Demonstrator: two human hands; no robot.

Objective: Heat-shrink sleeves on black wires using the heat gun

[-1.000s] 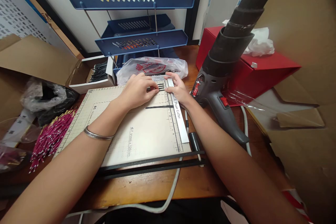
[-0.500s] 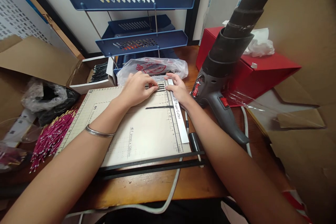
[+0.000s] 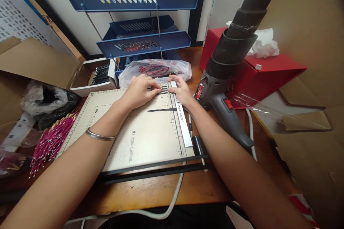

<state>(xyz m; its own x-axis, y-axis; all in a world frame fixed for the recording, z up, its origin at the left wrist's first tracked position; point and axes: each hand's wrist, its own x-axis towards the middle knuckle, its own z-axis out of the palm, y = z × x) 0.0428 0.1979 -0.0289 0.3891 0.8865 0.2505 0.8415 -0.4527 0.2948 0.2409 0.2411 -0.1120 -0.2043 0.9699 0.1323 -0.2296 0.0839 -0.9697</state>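
Observation:
My left hand (image 3: 139, 91) lies on the far part of the beige paper cutter board (image 3: 139, 136), fingers pressed together on a small bunch of thin black tubes (image 3: 163, 89). My right hand (image 3: 182, 91) rests against the white ruler strip (image 3: 182, 121) at the cutter's right edge, its fingers curled at the tubes' right ends. One single black tube (image 3: 161, 110) lies loose on the board, a little nearer to me. A metal bangle (image 3: 99, 136) circles my left wrist.
A grey heat gun (image 3: 228, 78) stands upright to the right, before a red box (image 3: 258, 68). A clear plastic bag (image 3: 154, 68) and blue shelf trays (image 3: 145, 41) sit behind the board. Magenta wires (image 3: 51, 139) lie left. Cardboard boxes flank both sides.
My left fingers have shifted slightly on the bunch of black tubes; both hands stay in about the same place. The view has drifted a little.

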